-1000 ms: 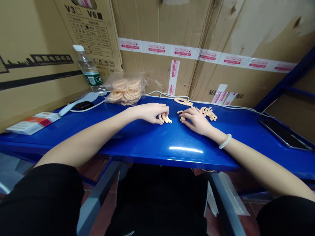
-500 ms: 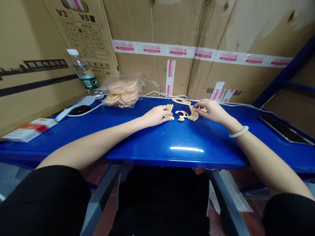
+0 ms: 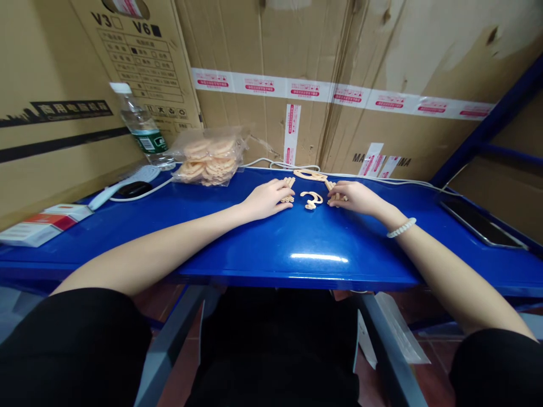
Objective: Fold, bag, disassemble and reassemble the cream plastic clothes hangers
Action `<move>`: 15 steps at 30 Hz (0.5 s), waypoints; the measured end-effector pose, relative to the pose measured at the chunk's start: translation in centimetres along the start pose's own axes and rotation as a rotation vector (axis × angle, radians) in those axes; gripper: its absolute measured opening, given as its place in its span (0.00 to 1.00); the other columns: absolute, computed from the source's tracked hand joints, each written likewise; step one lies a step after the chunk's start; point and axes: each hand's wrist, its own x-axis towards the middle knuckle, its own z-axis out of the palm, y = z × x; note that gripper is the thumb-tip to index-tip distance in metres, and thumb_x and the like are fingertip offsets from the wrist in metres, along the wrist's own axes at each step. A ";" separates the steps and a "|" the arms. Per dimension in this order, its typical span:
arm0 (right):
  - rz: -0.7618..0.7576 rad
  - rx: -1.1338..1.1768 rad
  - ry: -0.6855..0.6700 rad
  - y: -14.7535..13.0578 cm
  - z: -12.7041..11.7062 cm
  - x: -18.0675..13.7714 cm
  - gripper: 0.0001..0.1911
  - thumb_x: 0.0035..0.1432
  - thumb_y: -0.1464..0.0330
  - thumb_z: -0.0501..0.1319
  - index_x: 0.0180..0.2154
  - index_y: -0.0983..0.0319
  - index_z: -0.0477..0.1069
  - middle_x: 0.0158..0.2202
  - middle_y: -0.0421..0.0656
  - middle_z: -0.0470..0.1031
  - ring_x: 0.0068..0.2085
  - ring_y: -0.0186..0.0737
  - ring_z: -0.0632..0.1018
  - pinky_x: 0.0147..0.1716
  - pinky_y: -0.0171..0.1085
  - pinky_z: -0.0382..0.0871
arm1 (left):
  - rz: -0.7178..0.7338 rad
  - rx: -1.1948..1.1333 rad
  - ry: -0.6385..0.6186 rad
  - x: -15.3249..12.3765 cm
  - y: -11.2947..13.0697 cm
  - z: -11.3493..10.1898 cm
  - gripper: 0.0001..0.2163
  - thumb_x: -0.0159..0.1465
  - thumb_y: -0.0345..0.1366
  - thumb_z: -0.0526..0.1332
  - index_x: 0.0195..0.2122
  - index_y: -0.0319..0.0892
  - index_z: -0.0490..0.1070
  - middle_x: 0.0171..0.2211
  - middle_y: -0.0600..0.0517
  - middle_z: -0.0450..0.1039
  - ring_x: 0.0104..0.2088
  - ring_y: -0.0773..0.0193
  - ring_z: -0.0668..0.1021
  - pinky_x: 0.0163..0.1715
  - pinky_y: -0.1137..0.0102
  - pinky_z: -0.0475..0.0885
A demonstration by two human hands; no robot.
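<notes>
Small peach-coloured curved plastic pieces lie on the blue shelf top [image 3: 263,249]. My left hand [image 3: 266,198] rests palm down with its fingers curled over a small bunch of these pieces [image 3: 289,182]. My right hand [image 3: 355,196], with a white bead bracelet at the wrist, lies with its fingers closed over another bunch [image 3: 331,185]. One hooked piece [image 3: 312,198] lies loose between the two hands. A larger ring-shaped peach frame [image 3: 310,174] lies just behind them.
A clear bag of peach rings [image 3: 211,156] and a water bottle [image 3: 140,128] stand at the back left, near a white handheld device [image 3: 123,185] with its cable. A red and white box [image 3: 44,223] lies far left, a dark tablet [image 3: 481,223] far right. Cardboard boxes wall the back.
My right hand reached back to the far pieces, then drew them closer beside the loose hooked piece. My left hand slid its bunch slightly away from me.
</notes>
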 end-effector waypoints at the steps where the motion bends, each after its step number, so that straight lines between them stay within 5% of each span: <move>1: -0.007 -0.002 0.040 -0.6 -0.1 -0.1 0.10 0.64 0.65 0.66 0.45 0.63 0.79 0.40 0.49 0.79 0.37 0.48 0.79 0.37 0.43 0.72 | 0.004 0.014 -0.003 -0.1 0.4 -0.1 0.13 0.72 0.39 0.60 0.54 0.42 0.76 0.54 0.44 0.76 0.54 0.52 0.76 0.54 0.58 0.74; 4: -0.140 0.010 0.168 -3.4 0.0 -0.4 0.14 0.71 0.63 0.59 0.52 0.62 0.77 0.45 0.52 0.79 0.42 0.50 0.79 0.41 0.46 0.73 | -0.021 0.066 -0.003 -0.3 1.6 -0.4 0.12 0.73 0.37 0.58 0.53 0.42 0.76 0.53 0.44 0.76 0.54 0.52 0.76 0.51 0.59 0.75; 8: -0.331 -0.058 0.168 -6.6 1.0 -0.2 0.16 0.76 0.65 0.52 0.46 0.62 0.78 0.42 0.51 0.78 0.42 0.48 0.78 0.44 0.45 0.72 | -0.078 0.098 0.018 -0.5 2.5 -0.4 0.11 0.73 0.37 0.57 0.50 0.42 0.76 0.52 0.45 0.78 0.53 0.52 0.77 0.47 0.61 0.76; 11: -0.378 -0.157 0.097 -6.7 2.1 0.3 0.17 0.76 0.66 0.51 0.45 0.63 0.79 0.39 0.51 0.78 0.40 0.48 0.78 0.42 0.45 0.72 | -0.107 0.089 0.019 -0.6 2.4 -0.1 0.10 0.72 0.36 0.57 0.48 0.42 0.76 0.51 0.46 0.78 0.52 0.53 0.78 0.46 0.62 0.77; 15: -0.315 -0.192 0.059 -5.2 3.4 1.1 0.17 0.74 0.69 0.51 0.52 0.66 0.77 0.47 0.55 0.77 0.45 0.51 0.78 0.47 0.48 0.73 | -0.088 0.116 0.064 -0.3 2.1 0.3 0.10 0.71 0.35 0.58 0.47 0.42 0.77 0.50 0.44 0.79 0.50 0.54 0.79 0.46 0.62 0.77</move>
